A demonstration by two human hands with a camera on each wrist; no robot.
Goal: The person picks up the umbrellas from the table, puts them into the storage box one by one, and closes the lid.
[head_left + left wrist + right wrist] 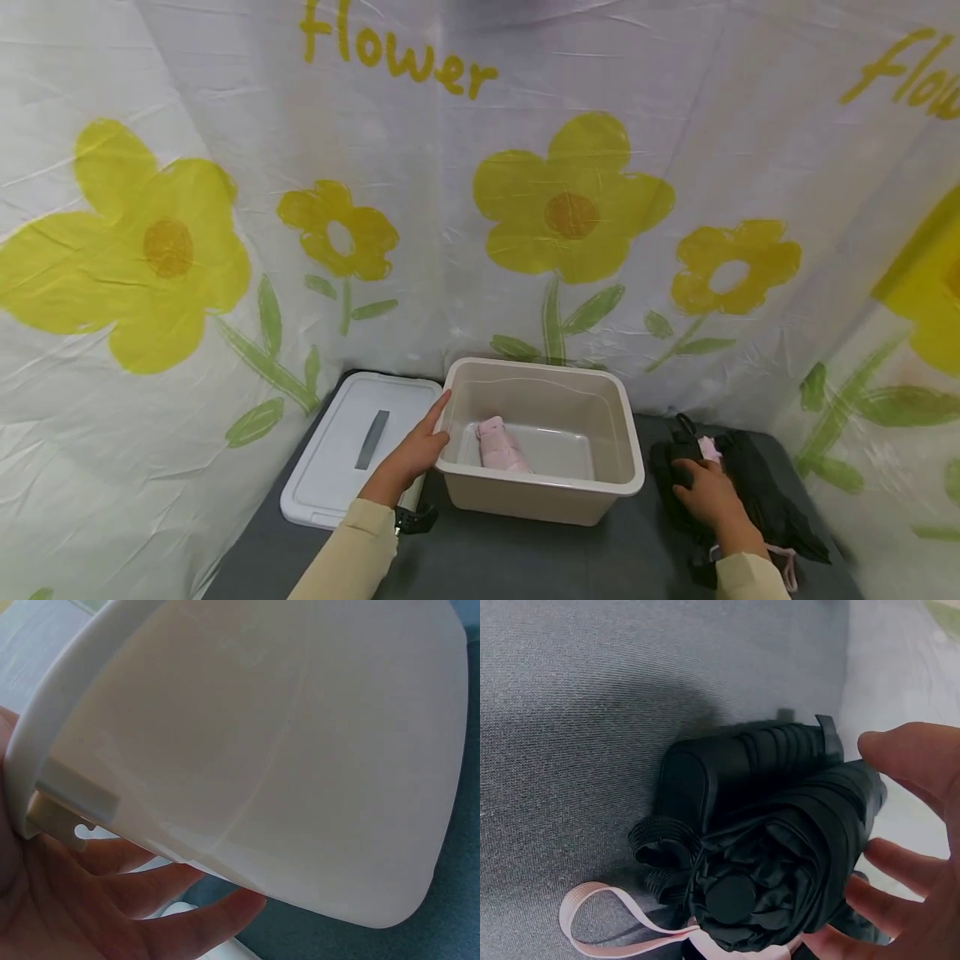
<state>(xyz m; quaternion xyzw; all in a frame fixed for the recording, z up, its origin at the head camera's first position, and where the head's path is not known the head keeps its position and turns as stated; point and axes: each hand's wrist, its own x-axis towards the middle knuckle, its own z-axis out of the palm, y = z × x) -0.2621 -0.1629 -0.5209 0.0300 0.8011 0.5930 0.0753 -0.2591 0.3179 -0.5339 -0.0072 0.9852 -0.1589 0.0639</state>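
A worktop (525,558) covered in grey cloth is being enclosed on three sides by a white curtain (450,208) printed with yellow flowers. One beige plastic bin (542,492), one white lid (330,467) and one rolled pink cloth (501,446) are being shown; the cloth is lying inside the bin and the lid is lying flat just left of it. At least two folded black umbrellas (750,487) are lying close together on the worktop, right of the bin, with a pink strap (607,915) showing beneath them. The nearer umbrella is being shown end-on, its black fabric pleated around a round cap. The left hand (416,454) is being rested against the bin's left wall, fingers straight. The right hand (708,492) is being curled over the umbrellas, fingers apart around the bundle.
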